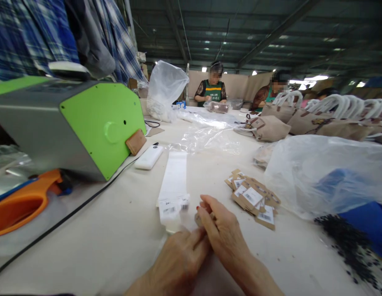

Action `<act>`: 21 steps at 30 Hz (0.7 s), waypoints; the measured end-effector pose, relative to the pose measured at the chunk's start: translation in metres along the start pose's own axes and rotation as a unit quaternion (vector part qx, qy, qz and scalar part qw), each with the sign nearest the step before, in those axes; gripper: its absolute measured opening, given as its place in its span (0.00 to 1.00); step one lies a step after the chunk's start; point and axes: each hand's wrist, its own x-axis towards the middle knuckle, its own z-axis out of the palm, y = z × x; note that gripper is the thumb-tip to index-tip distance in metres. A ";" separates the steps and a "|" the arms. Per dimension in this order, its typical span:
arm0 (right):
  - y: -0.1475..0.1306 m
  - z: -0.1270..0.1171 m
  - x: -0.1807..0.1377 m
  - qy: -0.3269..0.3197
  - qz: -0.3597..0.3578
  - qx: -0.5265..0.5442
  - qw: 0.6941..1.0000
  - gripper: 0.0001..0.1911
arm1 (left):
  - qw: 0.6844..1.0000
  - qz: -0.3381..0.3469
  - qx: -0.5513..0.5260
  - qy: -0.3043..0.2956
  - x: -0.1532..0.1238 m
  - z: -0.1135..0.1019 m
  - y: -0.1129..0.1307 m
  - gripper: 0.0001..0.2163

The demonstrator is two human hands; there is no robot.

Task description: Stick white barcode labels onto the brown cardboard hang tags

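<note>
Low in the middle of the view, above the pale tabletop (123,230), the left hand (182,255) and the right hand (225,227) are resting against each other. The right hand's fingers are lying close together, bending over a small brownish piece (198,220) that is showing by their tips; it is mostly hidden, so it may be a card tag, though I cannot be sure. The left hand's fingers are disappearing under the right hand, and I cannot tell whether they are pinching anything.

Just beyond the left hand, a strip of white labels (175,174) is stretching away, its printed end lying nearest the hands. To the right, apart from the hands, a heap of brown card tags (252,196) with white stickers is lying fanned out. Farther right, a translucent plastic bag (308,176) is sprawling near scattered black pieces (348,238).

On the left, a green-and-grey machine (101,123) is standing, with a brown block (136,142) leaning against it and a white slab (150,158) lying just beside. Farther back, beige handbags (271,128) are standing at the right, and two co-workers (213,91) in green aprons are facing the table.
</note>
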 end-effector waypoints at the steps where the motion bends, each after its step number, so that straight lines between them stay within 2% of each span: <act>1: -0.002 0.002 0.002 -0.009 -0.015 -0.010 1.000 0.14 | 1.000 -0.002 -0.005 0.004 -0.004 -0.003 0.002 0.15; 3: -0.001 0.005 0.003 -0.026 -0.057 -0.038 0.997 0.14 | 0.999 0.003 -0.004 0.037 -0.015 -0.009 0.005 0.14; 5: 0.003 0.008 -0.001 -0.035 -0.101 -0.073 0.992 0.14 | 0.993 -0.017 0.012 0.113 -0.028 -0.016 0.006 0.13; 7: 0.009 0.009 -0.006 -0.028 -0.138 -0.111 0.984 0.13 | 0.973 -0.114 0.024 0.199 -0.038 -0.023 0.005 0.10; 8: 0.013 0.009 -0.009 -0.021 -0.151 -0.129 0.980 0.13 | 0.955 -0.191 0.016 0.225 -0.041 -0.027 0.003 0.08; 9: 0.016 0.009 -0.011 -0.013 -0.162 -0.145 0.976 0.12 | 0.931 -0.280 -0.007 0.233 -0.043 -0.029 0.001 0.08; 11: 0.021 0.008 -0.015 0.004 -0.181 -0.172 0.968 0.12 | 0.868 -0.436 -0.087 0.223 -0.042 -0.033 -0.006 0.18; 13: 0.026 0.006 -0.017 0.022 -0.199 -0.192 0.961 0.12 | 0.810 -0.524 -0.159 0.211 -0.038 -0.034 -0.013 0.29; 15: 0.031 0.003 -0.017 0.045 -0.206 -0.213 0.954 0.11 | 0.777 -0.553 -0.208 0.218 -0.035 -0.035 -0.018 0.34; 17: 0.034 -0.001 -0.016 0.070 -0.194 -0.238 0.949 0.11 | 0.741 -0.561 -0.291 0.226 -0.033 -0.037 -0.019 0.34; 21: 0.033 -0.008 -0.017 0.094 -0.163 -0.267 0.945 0.11 | 0.599 -0.565 -0.538 0.180 -0.032 -0.045 -0.013 0.27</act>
